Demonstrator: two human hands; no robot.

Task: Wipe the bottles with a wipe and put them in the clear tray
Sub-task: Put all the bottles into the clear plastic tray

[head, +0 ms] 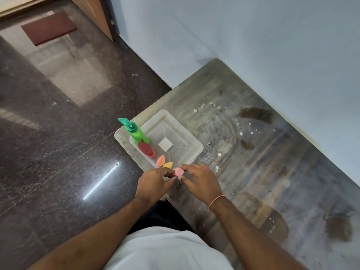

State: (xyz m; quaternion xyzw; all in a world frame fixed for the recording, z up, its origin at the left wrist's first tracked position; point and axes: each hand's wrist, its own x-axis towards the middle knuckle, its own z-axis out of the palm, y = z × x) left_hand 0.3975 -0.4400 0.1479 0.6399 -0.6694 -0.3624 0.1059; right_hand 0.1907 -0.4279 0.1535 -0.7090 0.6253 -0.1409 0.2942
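Note:
A clear plastic tray (192, 142) sits at the table's near-left corner. Inside it along the left wall stand a green pump bottle (139, 134), a bottle with a dark red cap (145, 148), one with an orange cap (160, 160) and one with a yellow cap (168, 164). Just in front of the tray's near edge, a pink-capped bottle (178, 171) is held between my left hand (153, 184) and my right hand (200, 180). Its body is hidden by my fingers. A wipe is not clearly visible in my hands.
A white square label (165, 144) shows through the tray's floor. The worn wooden table (263, 162) has dark stains and white specks and stands against a pale blue wall. The polished dark stone floor lies to the left.

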